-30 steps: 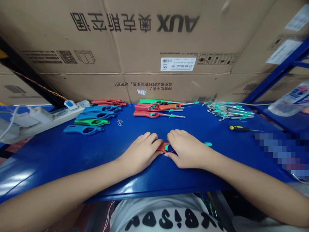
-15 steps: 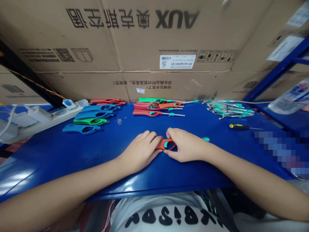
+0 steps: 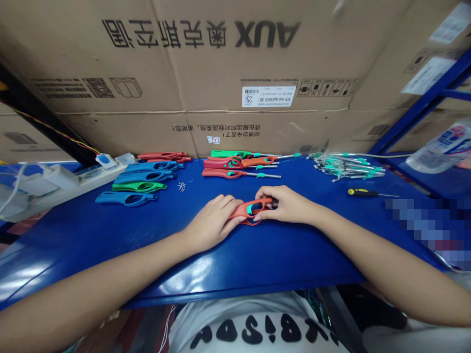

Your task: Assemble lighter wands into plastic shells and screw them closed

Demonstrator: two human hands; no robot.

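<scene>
Above the blue table (image 3: 206, 267), an orange-red lighter casing (image 3: 241, 212) with a teal trigger lies between my two hands. My left hand (image 3: 213, 223) is closed round its broad handle end. The fingers of my right hand (image 3: 281, 206) pinch its narrow end, where a dark bit shows. The casing looks partly split, with a second edge below the trigger opening. My palms and some fingertips hide parts of it.
Behind my hands lie assembled lighters (image 3: 224, 173), with blue casings (image 3: 125, 197) and a power strip (image 3: 88, 176) left. Small screws (image 3: 181, 187) lie mid-table. Metal tubes (image 3: 349, 166), a screwdriver (image 3: 362, 192) and a bottle (image 3: 441, 147) are right. A carton (image 3: 206, 73) stands behind.
My right hand has shifted slightly up and right along the casing, showing more of its trigger opening. The casing is now tilted, right end higher. The teal piece beside my right wrist no longer shows.
</scene>
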